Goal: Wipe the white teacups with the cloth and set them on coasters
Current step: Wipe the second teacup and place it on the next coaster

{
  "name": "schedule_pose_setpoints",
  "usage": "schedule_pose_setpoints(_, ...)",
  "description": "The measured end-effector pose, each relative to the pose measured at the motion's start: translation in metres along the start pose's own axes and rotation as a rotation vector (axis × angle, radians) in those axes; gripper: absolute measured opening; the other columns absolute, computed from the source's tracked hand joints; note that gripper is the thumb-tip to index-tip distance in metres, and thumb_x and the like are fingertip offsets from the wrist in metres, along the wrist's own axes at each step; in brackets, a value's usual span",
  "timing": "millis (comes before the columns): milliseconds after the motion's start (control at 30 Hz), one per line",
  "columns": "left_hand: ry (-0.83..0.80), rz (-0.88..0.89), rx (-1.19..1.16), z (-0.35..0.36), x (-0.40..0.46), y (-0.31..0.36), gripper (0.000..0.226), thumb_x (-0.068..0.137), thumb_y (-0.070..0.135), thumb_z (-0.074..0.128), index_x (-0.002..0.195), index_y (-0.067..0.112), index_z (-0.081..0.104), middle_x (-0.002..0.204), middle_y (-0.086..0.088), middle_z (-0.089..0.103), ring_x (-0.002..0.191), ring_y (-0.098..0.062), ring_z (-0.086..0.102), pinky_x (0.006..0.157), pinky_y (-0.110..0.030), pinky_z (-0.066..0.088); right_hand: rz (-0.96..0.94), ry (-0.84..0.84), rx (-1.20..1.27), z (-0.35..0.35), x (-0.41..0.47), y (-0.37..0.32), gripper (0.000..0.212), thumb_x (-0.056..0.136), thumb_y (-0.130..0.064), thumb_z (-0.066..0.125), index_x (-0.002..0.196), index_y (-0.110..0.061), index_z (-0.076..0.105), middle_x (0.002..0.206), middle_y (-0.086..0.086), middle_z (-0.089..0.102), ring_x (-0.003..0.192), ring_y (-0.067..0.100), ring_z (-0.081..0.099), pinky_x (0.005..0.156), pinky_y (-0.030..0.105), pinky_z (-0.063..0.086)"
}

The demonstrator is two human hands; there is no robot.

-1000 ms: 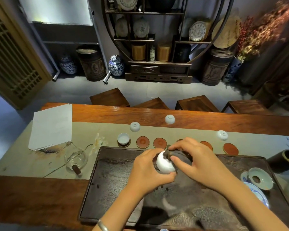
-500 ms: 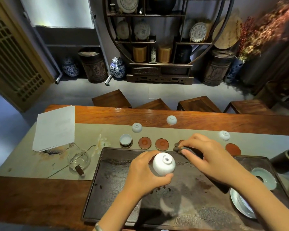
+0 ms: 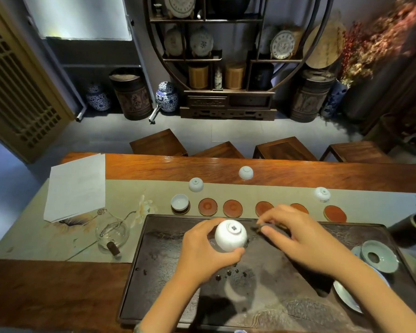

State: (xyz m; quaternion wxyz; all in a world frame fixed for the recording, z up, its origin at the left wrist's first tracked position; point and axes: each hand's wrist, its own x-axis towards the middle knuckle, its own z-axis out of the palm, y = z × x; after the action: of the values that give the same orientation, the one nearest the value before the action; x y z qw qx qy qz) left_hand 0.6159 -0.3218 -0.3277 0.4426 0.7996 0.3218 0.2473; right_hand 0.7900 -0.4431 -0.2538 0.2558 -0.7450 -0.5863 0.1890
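Note:
My left hand (image 3: 203, 252) grips a white teacup (image 3: 231, 235), tipped so its marked base faces up, above the dark tea tray (image 3: 173, 280). My right hand (image 3: 298, 239) is just right of it, fingers closed on a dark cloth (image 3: 258, 229), apart from the cup. One upright white teacup (image 3: 179, 202) sits on the leftmost coaster. A row of red coasters (image 3: 207, 206) lies along the tray's far edge. Three upturned white cups stand behind the row: the left cup (image 3: 196, 184), the middle cup (image 3: 246, 172) and the right cup (image 3: 322, 194).
A glass pitcher (image 3: 112, 235) stands left of the tray, with white paper (image 3: 76, 186) behind it. A celadon lid and saucers (image 3: 376, 258) sit at the tray's right end, a dark tube (image 3: 408, 233) beyond. Wooden stools line the table's far side.
The cloth has come off the cup: my right hand drew it away to the right, and my left hand turned the cup so its base faces up.

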Motion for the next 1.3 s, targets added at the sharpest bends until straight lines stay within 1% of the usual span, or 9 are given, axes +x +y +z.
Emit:
schedule_pose_setpoints(167, -0.081, 0.074, -0.034, -0.004, 0.006, 0.01, 0.052, 0.055, 0.046, 0.082, 0.102, 0.049, 0.062, 0.102, 0.025, 0.065, 0.1, 0.007, 0.06, 0.081, -0.005, 0.043, 0.09, 0.284, 0.23, 0.005, 0.013, -0.001, 0.014, 0.091, -0.018, 0.056, 0.1, -0.026, 0.062, 0.099, -0.01, 0.063, 0.094, -0.005, 0.056, 0.079, 0.008, 0.04)
schedule_pose_setpoints(267, -0.082, 0.111, -0.033, 0.0, 0.009, 0.016, 0.053, 0.056, 0.043, 0.083, 0.105, 0.042, 0.065, 0.104, 0.022, 0.068, 0.102, 0.003, 0.062, 0.084, -0.009, 0.046, 0.086, 0.294, 0.284, 0.021, 0.021, -0.011, 0.016, 0.091, -0.02, 0.055, 0.104, -0.024, 0.063, 0.102, -0.009, 0.064, 0.096, -0.003, 0.056, 0.082, 0.015, 0.043)
schedule_pose_setpoints(467, 0.019, 0.118, -0.001, 0.001, 0.008, 0.015, 0.053, 0.055, 0.043, 0.082, 0.098, 0.063, 0.057, 0.105, 0.029, 0.064, 0.097, 0.003, 0.064, 0.078, -0.011, 0.049, 0.096, 0.286, 0.215, 0.03, 0.019, -0.013, 0.02, 0.089, -0.024, 0.06, 0.108, -0.023, 0.064, 0.102, -0.008, 0.062, 0.098, 0.005, 0.056, 0.083, 0.026, 0.046)
schedule_pose_setpoints(800, 0.064, 0.034, 0.013, 0.015, 0.004, 0.017, 0.045, 0.054, 0.049, 0.081, 0.096, 0.05, 0.066, 0.093, 0.027, 0.068, 0.09, 0.002, 0.066, 0.073, -0.017, 0.053, 0.098, 0.34, 0.097, 0.036, -0.005, -0.016, 0.016, 0.087, -0.019, 0.063, 0.103, -0.021, 0.064, 0.096, -0.007, 0.059, 0.088, 0.002, 0.053, 0.074, 0.009, 0.039)
schedule_pose_setpoints(900, 0.071, 0.01, -0.012, 0.018, 0.004, 0.02, 0.046, 0.056, 0.049, 0.079, 0.1, 0.043, 0.069, 0.092, 0.024, 0.069, 0.09, 0.001, 0.066, 0.072, -0.016, 0.052, 0.076, 0.341, 0.091, 0.036, -0.009, -0.02, 0.015, 0.086, -0.019, 0.064, 0.1, -0.022, 0.065, 0.095, -0.007, 0.059, 0.087, 0.002, 0.054, 0.074, 0.013, 0.041)
schedule_pose_setpoints(1000, 0.084, -0.005, -0.052, 0.018, 0.005, 0.026, 0.045, 0.055, 0.046, 0.079, 0.099, 0.041, 0.071, 0.091, 0.021, 0.071, 0.088, -0.001, 0.067, 0.074, -0.019, 0.054, 0.089, 0.262, 0.357, 0.032, -0.015, -0.02, 0.014, 0.084, -0.018, 0.066, 0.096, -0.025, 0.068, 0.092, -0.01, 0.066, 0.09, 0.003, 0.061, 0.075, 0.013, 0.045)
schedule_pose_setpoints(1100, 0.073, 0.064, -0.057, 0.014, 0.006, 0.036, 0.044, 0.054, 0.043, 0.081, 0.097, 0.042, 0.07, 0.092, 0.022, 0.07, 0.091, 0.003, 0.065, 0.074, -0.008, 0.047, 0.112, 0.307, 0.751, 0.012, -0.014, -0.013, 0.016, 0.078, -0.014, 0.068, 0.092, -0.02, 0.07, 0.091, -0.01, 0.073, 0.083, 0.0, 0.066, 0.072, 0.009, 0.048)
schedule_pose_setpoints(1200, -0.048, 0.151, -0.04, 0.012, 0.004, 0.047, 0.049, 0.056, 0.039, 0.085, 0.103, 0.038, 0.069, 0.097, 0.02, 0.068, 0.095, 0.002, 0.062, 0.077, -0.009, 0.046, 0.127, 0.448, 0.697, -0.01, -0.006, 0.0, 0.014, 0.08, -0.015, 0.065, 0.091, -0.023, 0.069, 0.089, -0.013, 0.073, 0.079, -0.001, 0.065, 0.07, 0.007, 0.047)
schedule_pose_setpoints(1300, -0.095, 0.242, -0.008, 0.013, 0.001, 0.056, 0.052, 0.058, 0.037, 0.085, 0.107, 0.032, 0.067, 0.1, 0.018, 0.067, 0.095, 0.002, 0.06, 0.08, -0.016, 0.048, 0.104, 0.428, 0.545, -0.016, 0.003, 0.004, 0.015, 0.086, -0.014, 0.063, 0.092, -0.027, 0.068, 0.091, -0.016, 0.07, 0.08, -0.002, 0.063, 0.071, 0.007, 0.046)
